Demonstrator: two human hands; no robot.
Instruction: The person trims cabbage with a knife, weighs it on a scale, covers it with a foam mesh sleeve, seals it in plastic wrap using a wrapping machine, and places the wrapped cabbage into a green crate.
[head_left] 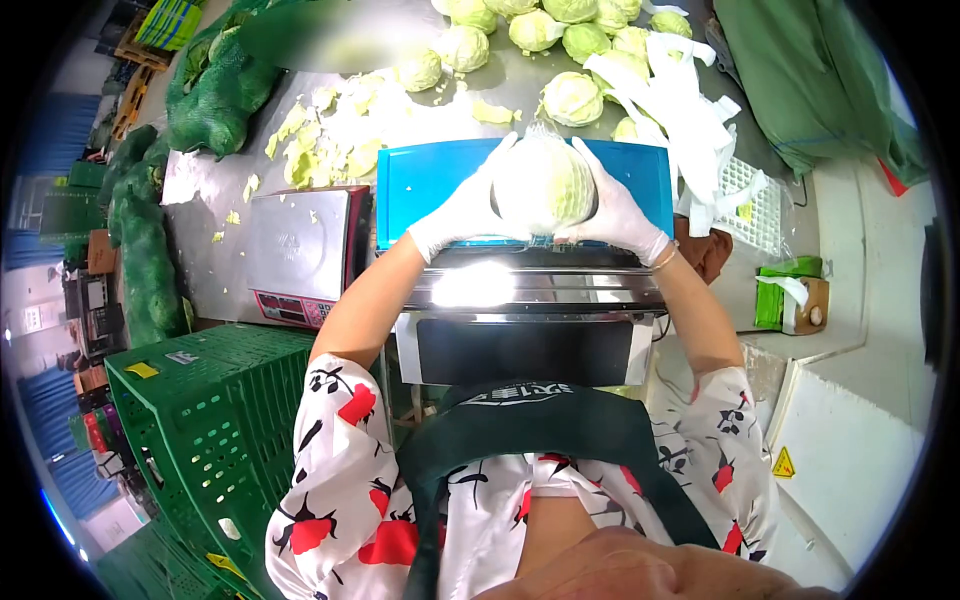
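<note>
A round pale green cabbage point(548, 188) is held upright between my two gloved hands, above a blue board point(420, 175). A net-like pattern covers its surface, and crinkled clear wrap shows at its top. My left hand point(474, 208) presses against its left side, with the thumb low and the fingers up along it. On the opposite side my right hand point(617, 212) cups it the same way. Both hands wear thin white gloves. Below the board lies a shiny metal wrapping machine point(590, 290) with a dark front panel.
Several bare cabbages point(572, 98) and loose leaves point(350, 130) lie on the metal table behind. A scale point(300, 245) stands left, above green crates point(215, 420). Green net sacks point(215, 100) line the far left. White foam nets point(685, 110) and a white grid tray point(752, 205) sit right.
</note>
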